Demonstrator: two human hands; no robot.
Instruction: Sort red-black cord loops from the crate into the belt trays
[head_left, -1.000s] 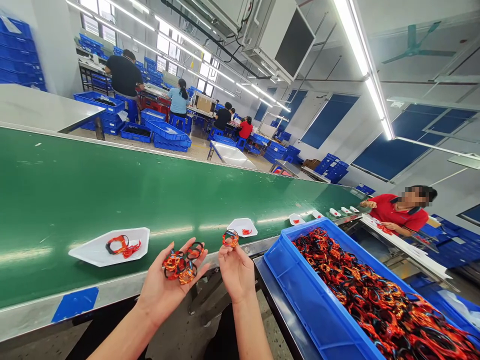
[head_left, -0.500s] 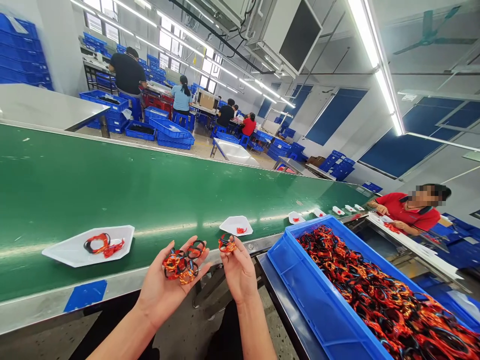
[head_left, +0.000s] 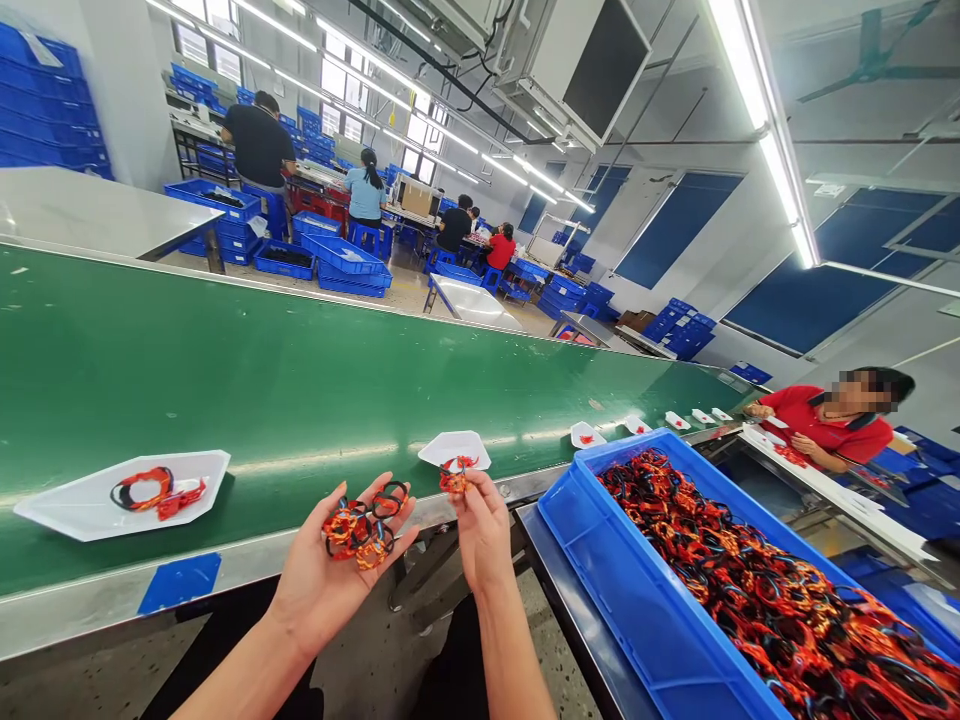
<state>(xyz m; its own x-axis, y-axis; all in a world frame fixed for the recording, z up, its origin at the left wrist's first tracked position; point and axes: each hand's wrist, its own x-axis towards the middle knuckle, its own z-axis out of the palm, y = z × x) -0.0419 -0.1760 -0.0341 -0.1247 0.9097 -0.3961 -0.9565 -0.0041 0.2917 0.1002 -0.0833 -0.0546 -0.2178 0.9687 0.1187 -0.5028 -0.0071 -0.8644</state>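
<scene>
Pinch is on! R hand has fingertips pressed together on a small red-orange and black cord loop, right by a white pentagon-shaped plastic tray on the green conveyor belt. L hand lies palm up, fingers loosely spread, w/ a tangled bunch of red-orange and black cord loops in the palm, nothing pinched. Well left, a bigger white plastic tray carries more red-orange and black cord. Over on the R, a long blue plastic crate sits beside the belt, heaped w/ a mass of matching loops. Past the crate, a co-worker in a red polo shirt works at the belt's far side, both hands low, near a white board w/ red bits on it.
</scene>
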